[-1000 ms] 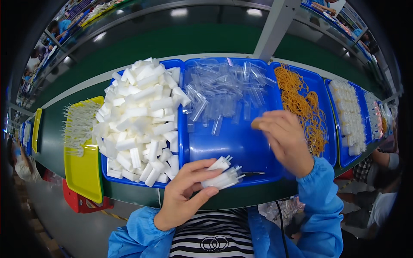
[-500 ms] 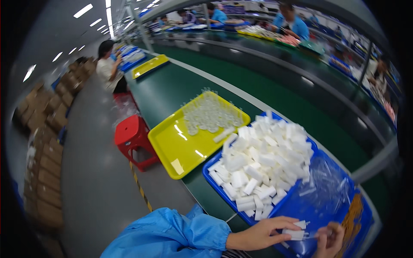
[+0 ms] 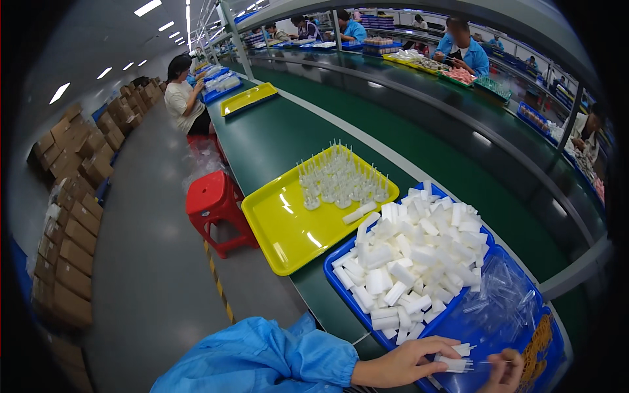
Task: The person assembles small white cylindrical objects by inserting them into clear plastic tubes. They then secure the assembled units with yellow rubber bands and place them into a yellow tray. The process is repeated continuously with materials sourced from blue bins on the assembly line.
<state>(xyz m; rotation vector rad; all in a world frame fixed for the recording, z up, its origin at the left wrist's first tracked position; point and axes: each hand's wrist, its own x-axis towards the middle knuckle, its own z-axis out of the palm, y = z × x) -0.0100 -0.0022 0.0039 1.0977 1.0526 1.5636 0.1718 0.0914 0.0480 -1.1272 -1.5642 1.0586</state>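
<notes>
At the lower right, my left hand (image 3: pixel 419 361) pinches white rectangular pieces (image 3: pixel 453 363) between thumb and fingers. Thin pale pins stick out of their right ends. My right hand (image 3: pixel 506 373) is closed just to the right, its fingertips pinching a thin strand (image 3: pixel 485 362) that points toward the pins. What the strand is made of is too small to tell. Both hands are over a blue tray (image 3: pixel 452 321), which has clear plastic tubes (image 3: pixel 501 295) at its far side. White foam-like blocks (image 3: pixel 413 255) are heaped in the blue tray beyond my left hand.
Tan rubber bands (image 3: pixel 538 347) lie in a blue tray at the right edge. A yellow tray (image 3: pixel 275 232) holds upright clear parts (image 3: pixel 341 177) and a white block. A red stool (image 3: pixel 213 196) stands left of the green bench (image 3: pixel 259 147). A metal post (image 3: pixel 576 265) slants at the right.
The view has shifted, so the scene sits slightly farther right and lower. My left hand still grips the white pieces; my right hand stays close with its fingers pinched.
</notes>
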